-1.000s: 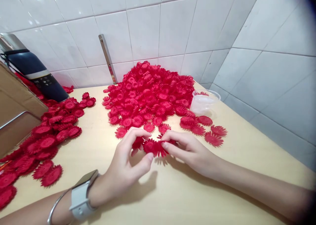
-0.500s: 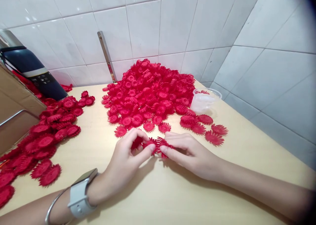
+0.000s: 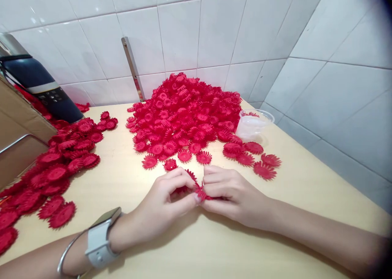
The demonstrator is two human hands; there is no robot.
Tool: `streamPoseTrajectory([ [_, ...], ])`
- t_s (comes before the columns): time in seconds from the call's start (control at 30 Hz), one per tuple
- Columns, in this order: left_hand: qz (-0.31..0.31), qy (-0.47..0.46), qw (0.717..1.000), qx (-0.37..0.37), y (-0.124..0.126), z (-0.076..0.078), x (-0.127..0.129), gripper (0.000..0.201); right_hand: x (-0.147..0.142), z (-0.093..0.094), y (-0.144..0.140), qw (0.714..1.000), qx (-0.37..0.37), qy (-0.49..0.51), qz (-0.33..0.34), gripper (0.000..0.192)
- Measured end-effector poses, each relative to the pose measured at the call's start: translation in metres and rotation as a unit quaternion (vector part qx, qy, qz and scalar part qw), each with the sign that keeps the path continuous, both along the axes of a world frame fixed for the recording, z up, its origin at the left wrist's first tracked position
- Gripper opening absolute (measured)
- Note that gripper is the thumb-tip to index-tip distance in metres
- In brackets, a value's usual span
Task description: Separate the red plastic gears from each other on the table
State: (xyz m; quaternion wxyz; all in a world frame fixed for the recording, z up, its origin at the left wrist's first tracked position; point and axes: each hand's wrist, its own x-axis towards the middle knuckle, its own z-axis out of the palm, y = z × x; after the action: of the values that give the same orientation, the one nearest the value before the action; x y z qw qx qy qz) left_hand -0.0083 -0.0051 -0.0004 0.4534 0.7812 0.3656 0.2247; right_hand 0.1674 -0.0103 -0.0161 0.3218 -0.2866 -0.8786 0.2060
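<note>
My left hand (image 3: pixel 171 203) and my right hand (image 3: pixel 231 193) meet over the front of the table, both with fingers closed in a pinch. Between their fingertips is a red fringed flower piece (image 3: pixel 202 194), partly covered by the fingers. More red fringe shows behind my left fingertips; whether it is a second piece I cannot tell. Just beyond my left hand lies a small red flower piece (image 3: pixel 170 164). A large heap of red fringed flower pieces (image 3: pixel 190 111) rises against the wall behind both hands.
At the heap's right stands a clear plastic cup (image 3: pixel 252 126), with several loose larger flower pieces (image 3: pixel 265 170) before it. On the left are another pile of flower pieces (image 3: pixel 56 173), a cardboard box (image 3: pixel 23 128) and a dark blue bottle (image 3: pixel 43 85). White tiled walls bound the table.
My hands have drawn closer together and turned slightly, so the fringed pieces between them are more covered. A small flower piece beyond my left hand has come into view.
</note>
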Motion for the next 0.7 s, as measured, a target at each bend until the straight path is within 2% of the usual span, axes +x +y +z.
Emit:
streamPoseTrajectory([
  [0.23,0.017,-0.057,0.997,-0.052,0.0049,-0.0007,-0.0016,0.016,-0.0003,0.0053,-0.0002,0.997,-0.074,0.01,-0.002,0.029],
  [0.33,0.014,-0.045,0.998,-0.032,0.0058,-0.002,-0.002,0.015,0.0002,0.0065,-0.0006,0.996,-0.087,0.034,0.002,0.031],
  [0.5,0.025,0.012,0.999,0.027,0.0038,0.0012,-0.0003,0.015,0.0024,0.007,0.0003,0.99,-0.122,0.057,-0.038,0.032],
  [0.7,0.046,0.02,0.998,0.042,0.0017,0.0062,0.0024,0.019,0.0043,0.0099,-0.0006,0.962,-0.229,0.127,-0.078,0.031],
])
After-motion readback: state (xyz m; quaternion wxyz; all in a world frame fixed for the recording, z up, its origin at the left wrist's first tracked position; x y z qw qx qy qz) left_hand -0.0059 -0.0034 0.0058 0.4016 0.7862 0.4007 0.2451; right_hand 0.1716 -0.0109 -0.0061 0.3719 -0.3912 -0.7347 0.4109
